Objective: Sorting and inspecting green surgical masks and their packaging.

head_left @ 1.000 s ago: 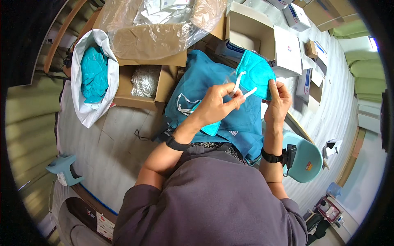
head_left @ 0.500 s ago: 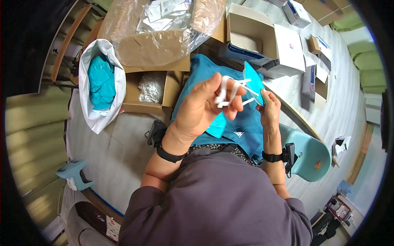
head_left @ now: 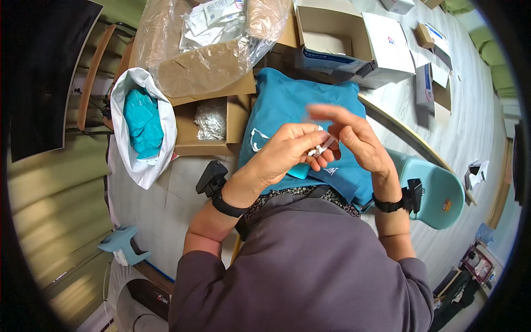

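Observation:
My left hand (head_left: pixel 290 148) is closed, pinching a few small white clip-like pieces (head_left: pixel 316 150) between thumb and fingers. Close beside it, my right hand (head_left: pixel 362 143) has its fingers stretched out and apart, the fingertips smeared by motion. Both hands hover over a teal cloth (head_left: pixel 337 97) spread across my lap. Below the left hand a bright teal face mask (head_left: pixel 299 171) partly shows; my fingers cover the rest. White elastic loops (head_left: pixel 255 140) lie on the cloth left of my left hand, and the piece they belong to blends into the cloth.
At left stands a white sack (head_left: pixel 117 113) of teal masks (head_left: pixel 142 124). Beside it, a cardboard box (head_left: pixel 237 113) contains small white pieces (head_left: pixel 211 119). Behind are a plastic-lined carton (head_left: pixel 204 74) and an open white box (head_left: pixel 387 47). A pale teal plastic seat (head_left: pixel 442 193) is at right.
The mask my right hand held by its edge is out of that hand, which has opened and come nearer the left. White loops now show on the cloth at left. My left hand has lowered slightly.

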Available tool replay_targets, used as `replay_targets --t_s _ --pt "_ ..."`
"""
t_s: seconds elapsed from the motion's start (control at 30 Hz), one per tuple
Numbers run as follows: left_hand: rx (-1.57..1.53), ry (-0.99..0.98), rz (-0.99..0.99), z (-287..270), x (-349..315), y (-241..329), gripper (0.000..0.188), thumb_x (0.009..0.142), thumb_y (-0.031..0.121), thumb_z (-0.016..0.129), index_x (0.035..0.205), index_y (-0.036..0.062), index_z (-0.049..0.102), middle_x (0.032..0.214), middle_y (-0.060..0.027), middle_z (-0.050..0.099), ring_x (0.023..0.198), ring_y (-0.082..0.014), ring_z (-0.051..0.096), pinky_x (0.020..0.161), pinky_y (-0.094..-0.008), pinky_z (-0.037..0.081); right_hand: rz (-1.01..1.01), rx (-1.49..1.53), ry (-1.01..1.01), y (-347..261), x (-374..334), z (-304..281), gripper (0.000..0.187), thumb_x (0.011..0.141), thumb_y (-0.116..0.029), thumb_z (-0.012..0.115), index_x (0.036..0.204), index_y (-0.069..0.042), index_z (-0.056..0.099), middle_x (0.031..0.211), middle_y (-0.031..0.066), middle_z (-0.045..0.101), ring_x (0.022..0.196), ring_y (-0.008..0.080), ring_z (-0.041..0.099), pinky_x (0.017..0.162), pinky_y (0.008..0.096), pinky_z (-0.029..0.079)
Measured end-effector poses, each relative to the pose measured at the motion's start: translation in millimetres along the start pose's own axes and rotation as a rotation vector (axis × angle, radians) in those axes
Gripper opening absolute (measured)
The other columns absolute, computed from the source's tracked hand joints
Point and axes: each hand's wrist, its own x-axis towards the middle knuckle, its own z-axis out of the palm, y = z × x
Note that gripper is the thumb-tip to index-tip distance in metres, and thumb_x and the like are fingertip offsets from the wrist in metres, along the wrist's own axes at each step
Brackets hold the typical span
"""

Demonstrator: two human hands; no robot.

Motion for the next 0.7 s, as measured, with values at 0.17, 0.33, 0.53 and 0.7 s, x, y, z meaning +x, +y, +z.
replay_targets --t_s 0.17,0.33,0.53,0.7 --pt "0.219 -0.033 -0.031 -7 -10 -5 0.027 0.099 0.023 0.050 0.089 0.0024 0.064 0.073 -0.0031 0.063 0.063 -0.0073 0.058 0.057 -0.0196 0.047 0.182 -0.419 -0.153 -19 -5 -9 0.030 0.087 -0.030 0.070 0.081 -0.001 0.062 0.064 -0.0050 0.052 0.060 0.0053 0.044 0.051 0.0219 0.035" --pt "0.302 -0.133 -0.036 2 -14 -2 0.030 0.100 0.024 0.049 0.086 0.0022 0.064 0.072 -0.0003 0.062 0.063 -0.0044 0.056 0.055 -0.0177 0.044 0.199 -0.071 -0.004 -15 -10 -4 0.038 0.074 -0.020 0.083 0.062 -0.007 0.048 0.059 -0.0067 0.047 0.056 0.0015 0.037 0.047 0.0195 0.026" --pt "0.266 -0.108 -0.108 5 -21 -17 0.033 0.100 0.026 0.044 0.077 0.0066 0.059 0.065 0.0012 0.058 0.057 -0.0036 0.051 0.051 -0.0180 0.040 -0.081 -0.595 0.411 -3 -32 15 0.050 0.076 -0.009 0.078 0.058 -0.009 0.032 0.052 -0.0032 0.033 0.050 0.0061 0.028 0.044 0.0242 0.024" --pt "0.272 -0.090 -0.150 2 -37 -19 0.035 0.100 0.027 0.043 0.074 0.0076 0.057 0.062 0.0023 0.056 0.053 -0.0028 0.046 0.049 -0.0182 0.037 -0.137 -0.670 0.517 -5 -41 5 0.048 0.078 -0.004 0.075 0.058 -0.007 0.032 0.052 -0.0005 0.030 0.049 0.0086 0.026 0.044 0.0258 0.023"
